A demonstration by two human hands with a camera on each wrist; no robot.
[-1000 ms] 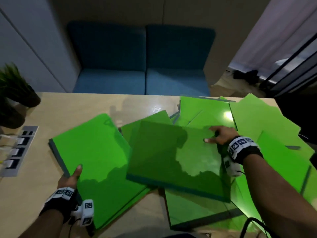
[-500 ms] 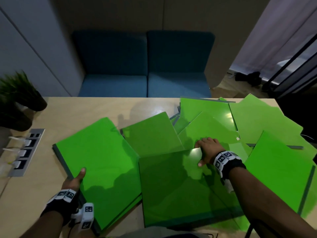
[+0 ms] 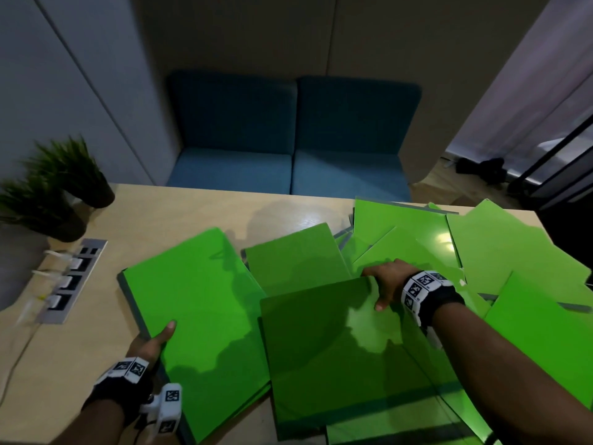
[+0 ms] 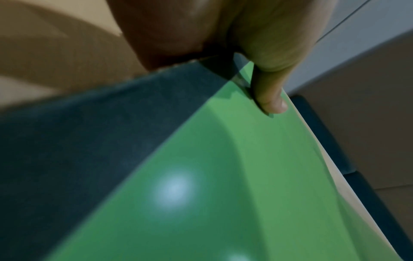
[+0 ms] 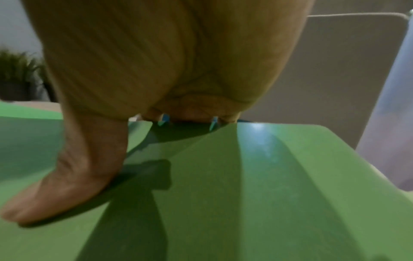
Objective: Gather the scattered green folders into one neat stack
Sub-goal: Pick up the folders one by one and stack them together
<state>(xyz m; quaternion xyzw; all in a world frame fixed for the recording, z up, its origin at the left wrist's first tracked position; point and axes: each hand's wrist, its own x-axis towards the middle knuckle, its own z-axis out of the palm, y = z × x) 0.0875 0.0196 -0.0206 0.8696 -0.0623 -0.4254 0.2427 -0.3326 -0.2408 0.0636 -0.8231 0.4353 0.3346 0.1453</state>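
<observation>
Several green folders lie scattered and overlapping across the wooden table (image 3: 179, 216). My left hand (image 3: 150, 343) grips the near edge of a large green folder (image 3: 199, 309) at the left, thumb on top; in the left wrist view the thumb (image 4: 271, 98) presses its green cover (image 4: 223, 176) beside the dark spine. My right hand (image 3: 385, 284) holds the far edge of a darker-shaded folder (image 3: 340, 348) in the middle, thumb on top, fingers curled over the edge. The right wrist view shows the thumb (image 5: 73, 176) flat on that folder (image 5: 245, 194). More folders (image 3: 500, 252) fan out to the right.
Two potted plants (image 3: 61, 187) stand at the table's far left corner. A power socket strip (image 3: 69, 281) with plugged cables is set into the table's left side. A blue sofa (image 3: 288, 149) stands behind the table. Bare tabletop shows at the left and far middle.
My right hand has pulled the middle folder toward me and to the left, uncovering the folder behind it. The left hand keeps its grip on the left folder.
</observation>
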